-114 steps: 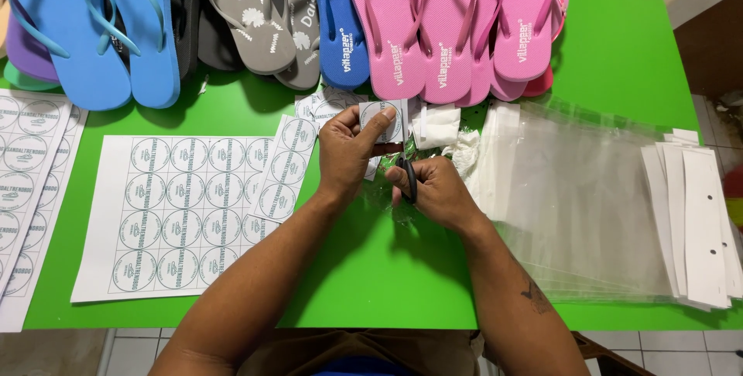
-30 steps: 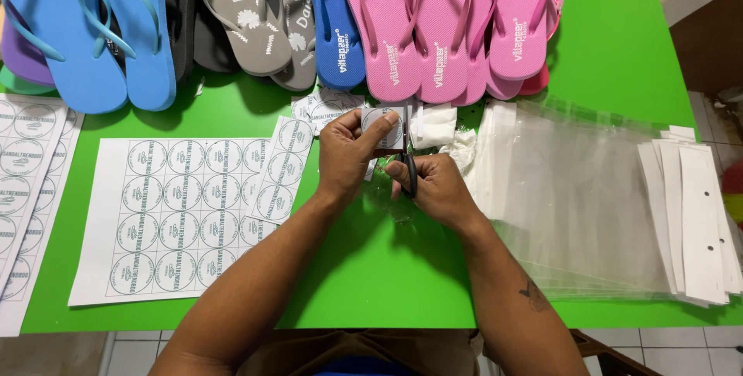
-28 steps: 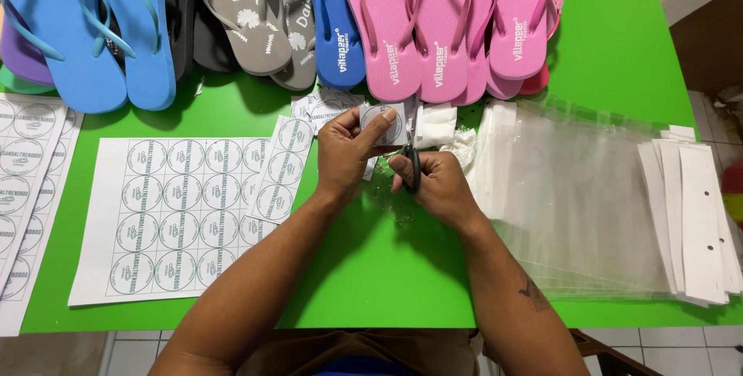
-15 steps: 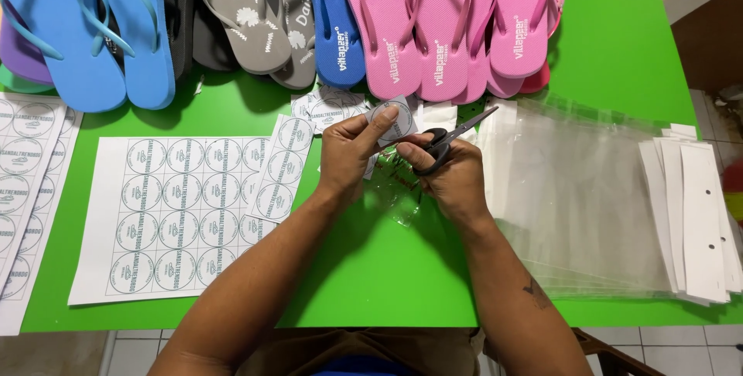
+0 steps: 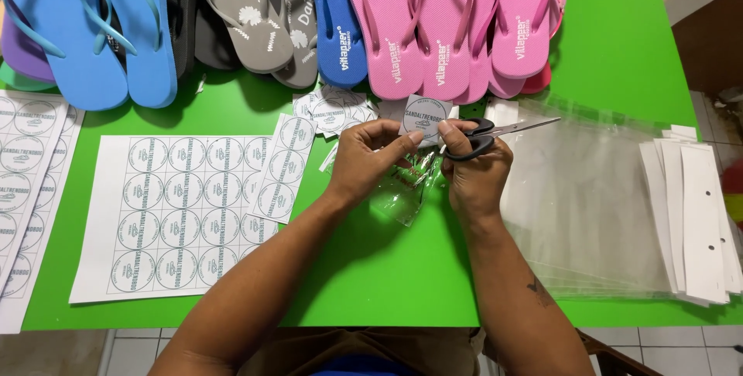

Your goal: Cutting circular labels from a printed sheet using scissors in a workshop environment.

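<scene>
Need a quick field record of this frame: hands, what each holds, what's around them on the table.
left hand: left hand pinches a square-cut paper label with a round print
right hand: right hand holds black-handled scissors, blades pointing right, fingertips also on the label
under hands: small crumpled clear plastic bag
left of hands: white sheet of round printed labels
right of hands: stack of clear plastic bags
far edge: row of pink foam flip-flops
surface: green table

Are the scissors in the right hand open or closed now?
Closed, as far as shows. The scissors in the right hand show one narrow blade line pointing right, with no gap between blades.
</scene>
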